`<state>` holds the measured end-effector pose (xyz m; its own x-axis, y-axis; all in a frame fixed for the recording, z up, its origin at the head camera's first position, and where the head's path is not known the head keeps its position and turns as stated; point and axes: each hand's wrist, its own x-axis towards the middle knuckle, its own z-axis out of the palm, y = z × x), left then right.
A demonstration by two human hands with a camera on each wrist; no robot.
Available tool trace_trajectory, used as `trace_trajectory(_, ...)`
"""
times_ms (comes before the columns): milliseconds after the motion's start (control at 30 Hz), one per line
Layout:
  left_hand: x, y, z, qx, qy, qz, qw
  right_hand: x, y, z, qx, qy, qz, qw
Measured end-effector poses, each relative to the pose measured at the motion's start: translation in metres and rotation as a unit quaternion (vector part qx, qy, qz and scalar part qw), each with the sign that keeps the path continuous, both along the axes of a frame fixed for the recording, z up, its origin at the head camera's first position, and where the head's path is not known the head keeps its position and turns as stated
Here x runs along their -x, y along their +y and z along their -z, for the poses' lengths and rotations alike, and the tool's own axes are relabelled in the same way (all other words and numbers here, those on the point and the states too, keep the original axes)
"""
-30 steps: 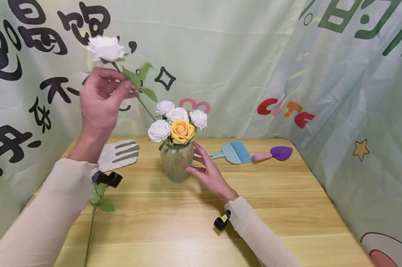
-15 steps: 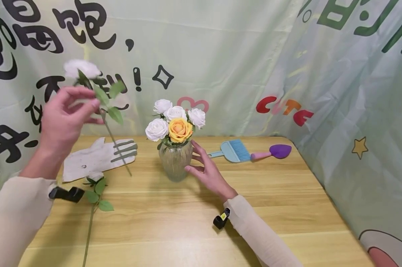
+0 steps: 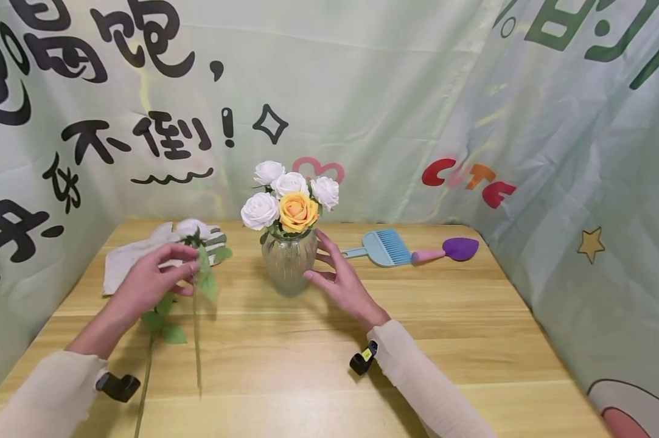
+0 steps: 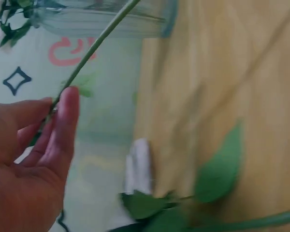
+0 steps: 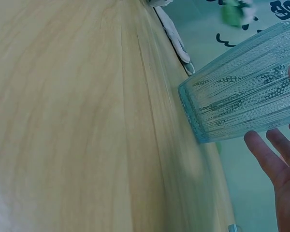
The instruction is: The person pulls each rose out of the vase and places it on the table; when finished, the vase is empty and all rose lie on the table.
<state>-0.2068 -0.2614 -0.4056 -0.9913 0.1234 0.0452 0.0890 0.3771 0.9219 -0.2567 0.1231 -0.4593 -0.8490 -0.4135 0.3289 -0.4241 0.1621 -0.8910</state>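
My left hand (image 3: 156, 274) pinches the stem of a white rose (image 3: 191, 229) between thumb and fingertips, low above the table. Its bloom overlaps a white and grey glove (image 3: 134, 254), and the stem points toward the table's front. In the left wrist view the stem (image 4: 99, 43) runs up from my fingertips. My right hand (image 3: 342, 286) rests its extended, spread fingers and thumb against the right side of a ribbed glass vase (image 3: 286, 264). Upright in that vase stand several white roses (image 3: 260, 212) and one yellow rose (image 3: 298, 212).
A second stem with leaves (image 3: 148, 365) lies on the wooden table (image 3: 417, 377), left of the held rose; its top is hidden by my hand. Right of the vase lie a blue brush-like tool (image 3: 386, 248) and a purple spade (image 3: 459, 249) with a pink handle. A printed cloth (image 3: 384, 109) hangs behind.
My left hand has carried the white rose from high beside the vase leftward and down toward the table. The right hand stays at the vase.
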Motion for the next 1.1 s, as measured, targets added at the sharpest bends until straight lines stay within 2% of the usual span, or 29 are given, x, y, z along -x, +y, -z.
trace_trajectory(100, -0.004, 0.005, 0.019, 0.000, -0.053, 0.021, 0.9984, 0.000, 0.001, 0.000, -0.001, 0.000, 0.002, 1.0000)
trace_trajectory(200, -0.008, 0.010, 0.035, 0.003, -0.095, 0.029, 0.9950, 0.000, 0.001, 0.001, 0.000, 0.001, 0.001, 1.0000)
trace_trajectory(333, -0.011, 0.014, 0.049, 0.013, -0.119, 0.030, 0.9924, 0.000, 0.000, 0.001, 0.001, 0.000, 0.001, 1.0000)
trace_trajectory(467, -0.014, 0.017, 0.054, 0.023, -0.130, 0.027, 0.9909, 0.000, 0.001, 0.002, 0.000, -0.001, 0.002, 1.0000)
trace_trajectory(600, -0.015, 0.018, 0.054, 0.032, -0.134, 0.029, 0.9901, 0.000, 0.001, 0.002, 0.002, -0.001, 0.001, 1.0000)
trace_trajectory(800, -0.017, 0.017, 0.051, 0.043, -0.144, 0.052, 0.9873, 0.000, 0.000, 0.002, 0.004, -0.003, 0.001, 1.0000)
trace_trajectory(967, -0.018, 0.009, 0.038, 0.060, -0.146, 0.050, 0.9862, 0.000, -0.001, 0.001, 0.005, -0.009, -0.004, 0.9999)
trace_trajectory(1100, -0.014, 0.001, 0.023, 0.079, -0.136, 0.050, 0.9863, 0.000, -0.001, 0.000, 0.007, -0.013, -0.003, 0.9999)
